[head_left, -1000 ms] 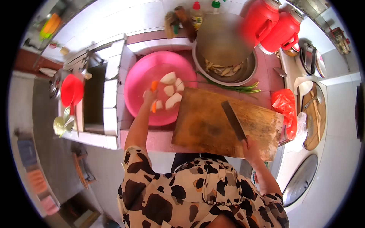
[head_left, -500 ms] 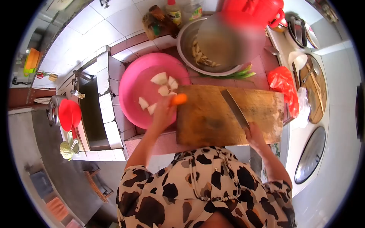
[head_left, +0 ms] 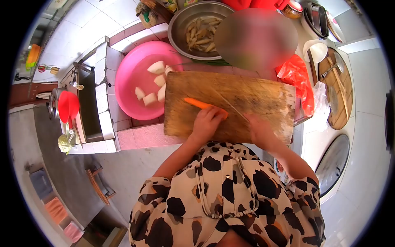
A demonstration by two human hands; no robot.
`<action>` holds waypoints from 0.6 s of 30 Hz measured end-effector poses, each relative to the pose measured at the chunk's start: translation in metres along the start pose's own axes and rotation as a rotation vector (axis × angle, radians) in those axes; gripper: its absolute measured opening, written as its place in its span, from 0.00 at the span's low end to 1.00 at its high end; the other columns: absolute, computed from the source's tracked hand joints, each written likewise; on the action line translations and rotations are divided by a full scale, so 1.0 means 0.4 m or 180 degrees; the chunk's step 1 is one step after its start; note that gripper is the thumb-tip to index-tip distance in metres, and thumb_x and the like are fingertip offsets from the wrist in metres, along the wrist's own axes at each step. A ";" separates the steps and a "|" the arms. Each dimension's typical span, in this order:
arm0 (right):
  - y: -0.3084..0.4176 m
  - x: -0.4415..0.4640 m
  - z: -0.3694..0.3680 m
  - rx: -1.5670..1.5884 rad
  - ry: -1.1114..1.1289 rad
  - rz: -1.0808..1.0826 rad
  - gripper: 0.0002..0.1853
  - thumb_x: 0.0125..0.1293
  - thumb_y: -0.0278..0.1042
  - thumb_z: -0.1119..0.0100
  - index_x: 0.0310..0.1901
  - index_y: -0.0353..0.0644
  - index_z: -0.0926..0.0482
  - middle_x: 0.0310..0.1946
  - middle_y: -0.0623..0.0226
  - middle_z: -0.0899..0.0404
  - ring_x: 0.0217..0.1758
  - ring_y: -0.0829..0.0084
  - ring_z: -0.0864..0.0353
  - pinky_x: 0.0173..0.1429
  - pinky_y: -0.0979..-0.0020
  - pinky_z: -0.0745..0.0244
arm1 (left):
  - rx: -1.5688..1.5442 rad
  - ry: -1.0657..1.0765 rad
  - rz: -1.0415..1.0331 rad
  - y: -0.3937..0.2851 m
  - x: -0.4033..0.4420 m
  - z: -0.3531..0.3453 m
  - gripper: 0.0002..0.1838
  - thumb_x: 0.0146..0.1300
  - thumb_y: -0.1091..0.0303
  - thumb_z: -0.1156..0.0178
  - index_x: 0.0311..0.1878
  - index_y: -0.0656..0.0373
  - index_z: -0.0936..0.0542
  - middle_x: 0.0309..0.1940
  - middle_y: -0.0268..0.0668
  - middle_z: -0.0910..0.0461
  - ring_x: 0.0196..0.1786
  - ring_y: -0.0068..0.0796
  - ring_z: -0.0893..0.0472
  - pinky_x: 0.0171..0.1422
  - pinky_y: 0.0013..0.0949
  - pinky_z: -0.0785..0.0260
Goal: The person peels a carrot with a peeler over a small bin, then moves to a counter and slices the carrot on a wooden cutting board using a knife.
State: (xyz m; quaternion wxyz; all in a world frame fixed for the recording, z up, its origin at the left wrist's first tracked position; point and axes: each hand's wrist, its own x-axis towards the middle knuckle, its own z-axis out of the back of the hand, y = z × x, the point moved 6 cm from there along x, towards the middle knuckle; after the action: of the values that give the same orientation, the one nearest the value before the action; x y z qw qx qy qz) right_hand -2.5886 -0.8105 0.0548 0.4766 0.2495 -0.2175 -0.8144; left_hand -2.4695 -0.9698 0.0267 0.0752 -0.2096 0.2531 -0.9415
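An orange carrot [head_left: 195, 102] lies slantwise on the wooden cutting board [head_left: 263, 96], with my left hand [head_left: 205, 122] closed over its nearer end. To the right, my right hand [head_left: 260, 128] grips a kitchen knife [head_left: 231, 105] by its handle, which the fingers hide. The blade is seen nearly edge-on, a thin line pointing up and left, a little apart from the carrot's right end. Left of the board stands a pink basin [head_left: 123, 92] with several white vegetable chunks [head_left: 156, 67] in it; the board overlaps the basin's right rim.
Behind the board is a metal bowl [head_left: 175, 43] of slender, pale brown pieces. A blurred patch covers the area beside it. On the right are a red plastic bag [head_left: 299, 88], a round wooden board [head_left: 335, 96] with utensils, and a pot lid [head_left: 333, 164].
My left hand has brought the carrot from above the basin's edge onto the board. The knife has turned from showing its flat side to nearly edge-on. The view has shifted.
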 end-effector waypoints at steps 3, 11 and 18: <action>0.019 -0.027 0.013 -0.0243 0.0399 -0.0012 0.27 0.60 0.23 0.51 0.64 0.42 0.32 0.58 0.53 0.26 0.53 0.52 0.21 0.54 0.56 0.24 | 0.0053 -0.0510 0.0062 0.005 0.000 -0.021 0.18 0.48 0.72 0.32 0.45 0.55 0.18 0.48 0.35 0.22 0.51 0.40 0.23 0.55 0.41 0.28; 0.032 -0.068 -0.006 -0.0397 0.1411 -0.0294 0.36 0.55 0.21 0.48 0.69 0.39 0.41 0.63 0.50 0.32 0.51 0.49 0.20 0.51 0.55 0.23 | 0.0280 -0.0453 0.0173 -0.009 -0.002 -0.026 0.16 0.49 0.73 0.33 0.44 0.53 0.16 0.45 0.35 0.20 0.49 0.43 0.23 0.53 0.42 0.30; 0.043 -0.066 -0.012 -0.0547 0.1126 -0.0312 0.30 0.60 0.23 0.49 0.67 0.39 0.39 0.61 0.51 0.31 0.44 0.52 0.16 0.45 0.57 0.21 | 0.0479 -0.0364 0.0052 -0.003 0.027 -0.023 0.15 0.52 0.65 0.32 0.46 0.51 0.17 0.46 0.33 0.21 0.50 0.38 0.23 0.50 0.41 0.30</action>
State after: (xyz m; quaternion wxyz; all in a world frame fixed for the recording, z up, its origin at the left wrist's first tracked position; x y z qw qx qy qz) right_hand -2.5629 -0.7956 0.0665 0.4868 0.3573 -0.0477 -0.7957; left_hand -2.4833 -0.9675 0.0238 0.1127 -0.2546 0.1786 -0.9437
